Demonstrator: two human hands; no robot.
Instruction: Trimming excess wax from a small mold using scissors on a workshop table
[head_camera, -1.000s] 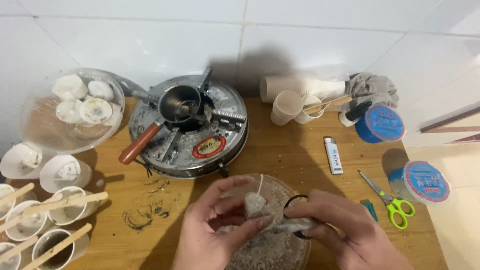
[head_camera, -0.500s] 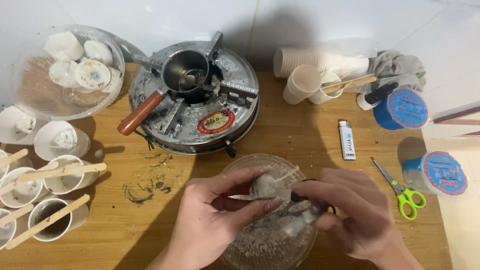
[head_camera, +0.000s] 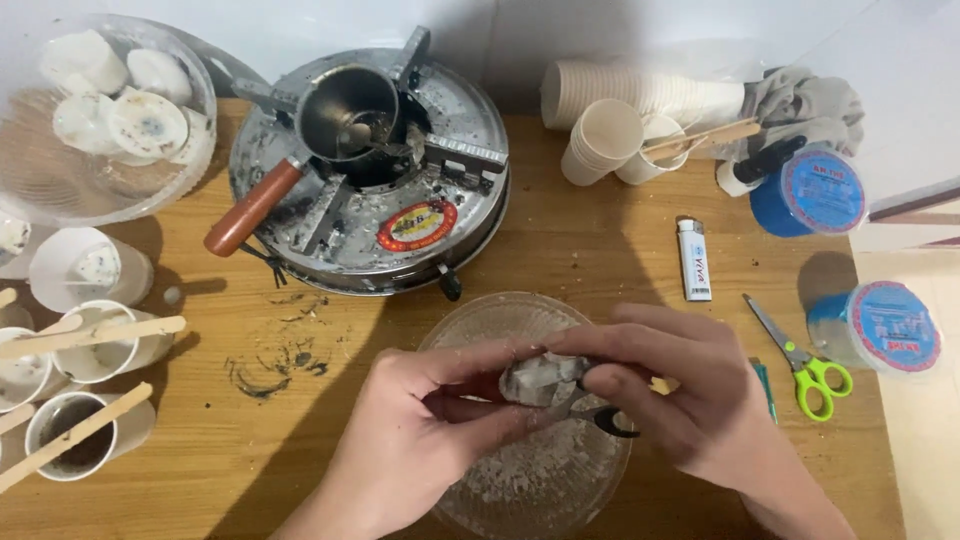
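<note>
Both hands pinching a whitish wax lump over a glass bowl.

L hand (head_camera: 420, 440) & R hand (head_camera: 690, 395) have fingers curled shut on the wax lump (head_camera: 535, 380), held between fingertips w/ a dark tool (head_camera: 600, 415) (kind unclear) under the R fingers, above the glass bowl (head_camera: 500, 320). Farther: white lighter (head_camera: 694, 260), green scissors (head_camera: 805, 360), round stove (head_camera: 370, 175) w/ small pot (head_camera: 345, 115), paper cups (head_camera: 600, 140).

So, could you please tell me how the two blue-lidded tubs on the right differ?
The upper blue-lidded tub sits at the table's back edge, touching the grey cloth; the lower blue-lidded tub stands apart, beside the green-handled scissors. The upper shows a dark blue wall, the lower a paler one. Both have round printed lids.
</note>
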